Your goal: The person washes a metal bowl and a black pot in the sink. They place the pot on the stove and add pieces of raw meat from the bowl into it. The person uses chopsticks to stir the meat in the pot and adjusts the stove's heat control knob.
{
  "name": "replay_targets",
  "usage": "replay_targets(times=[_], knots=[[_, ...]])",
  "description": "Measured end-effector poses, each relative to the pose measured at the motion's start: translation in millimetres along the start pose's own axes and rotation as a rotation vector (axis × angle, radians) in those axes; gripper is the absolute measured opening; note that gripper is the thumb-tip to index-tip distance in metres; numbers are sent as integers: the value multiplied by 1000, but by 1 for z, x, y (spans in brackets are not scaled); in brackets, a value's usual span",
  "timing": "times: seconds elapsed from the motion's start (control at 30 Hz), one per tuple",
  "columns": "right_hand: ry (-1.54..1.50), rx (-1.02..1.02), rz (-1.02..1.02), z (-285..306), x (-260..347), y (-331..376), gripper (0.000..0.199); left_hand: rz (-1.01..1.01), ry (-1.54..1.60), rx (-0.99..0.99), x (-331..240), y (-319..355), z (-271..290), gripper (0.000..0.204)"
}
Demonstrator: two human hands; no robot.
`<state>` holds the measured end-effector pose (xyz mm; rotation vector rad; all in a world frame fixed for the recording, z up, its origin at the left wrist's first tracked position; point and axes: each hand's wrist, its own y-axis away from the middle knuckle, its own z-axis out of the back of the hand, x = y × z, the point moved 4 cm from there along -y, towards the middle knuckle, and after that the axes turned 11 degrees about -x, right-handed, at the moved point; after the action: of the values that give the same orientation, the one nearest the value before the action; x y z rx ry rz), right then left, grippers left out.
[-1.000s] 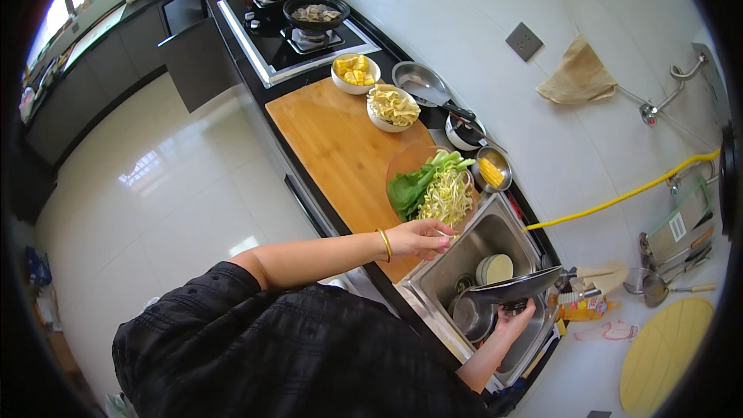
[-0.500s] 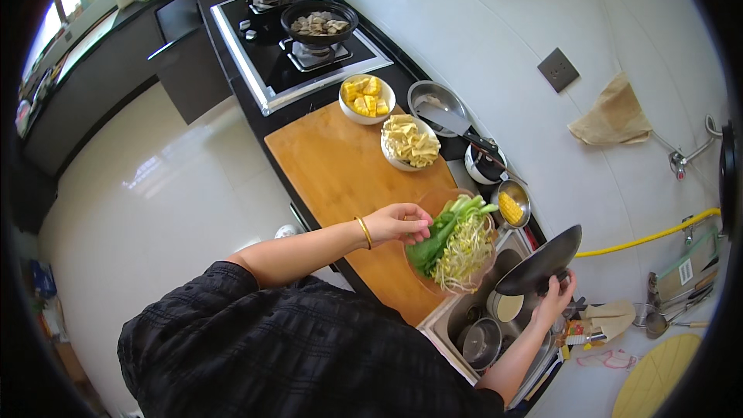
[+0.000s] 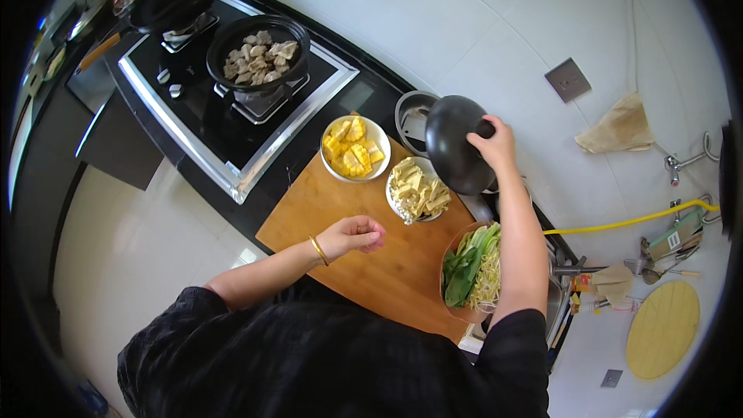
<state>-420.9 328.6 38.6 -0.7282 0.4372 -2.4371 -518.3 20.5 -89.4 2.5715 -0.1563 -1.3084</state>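
My right hand (image 3: 499,143) grips a black pot lid (image 3: 451,147) by its knob, holding it tilted above the back of the counter, beside a bowl of yellowish tofu-skin strips (image 3: 418,191). My left hand (image 3: 354,237), bare of anything I can see, hovers over the wooden cutting board (image 3: 348,267) with its fingers curled in. A white bowl of corn pieces (image 3: 354,148) stands at the board's far end. On the stove, an uncovered black pot (image 3: 300,70) contains pale pieces of meat (image 3: 261,57). My right forearm partly hides a bowl of leafy greens and bean sprouts (image 3: 472,268).
A black wok (image 3: 178,1) rests on the far burner of the stove (image 3: 190,108). Behind the lid is a metal basin (image 3: 410,112), partly covered. The sink (image 3: 555,302) lies under my right arm. A yellow hose (image 3: 619,223) runs along the wall.
My right hand has carried the lid from above the sink, leftward and away from me, to the back of the counter. My left hand has moved off the greens, its fingers now more curled.
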Motion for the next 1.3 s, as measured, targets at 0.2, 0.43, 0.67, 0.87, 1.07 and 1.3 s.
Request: replay_targets(times=[0.2,0.43,0.67,0.87,1.07,1.3], knots=[[156,164,15,-69,13,-30,56,28,-18,-57,-8,-8,41,22],[173,228,207,-101,23,-48,58,210,-18,-167,9,-23,63,26],[128,312,232,-108,17,-53,57,217,-60,-137,13,-41,61,25],[46,343,223,-115,2,-56,57,249,-63,-125,15,-49,59,24],[81,370,222,-120,0,-52,59,273,-64,-129,19,-52,62,23],[210,402,225,-125,2,-50,64,290,-58,-164,20,-54,63,23]])
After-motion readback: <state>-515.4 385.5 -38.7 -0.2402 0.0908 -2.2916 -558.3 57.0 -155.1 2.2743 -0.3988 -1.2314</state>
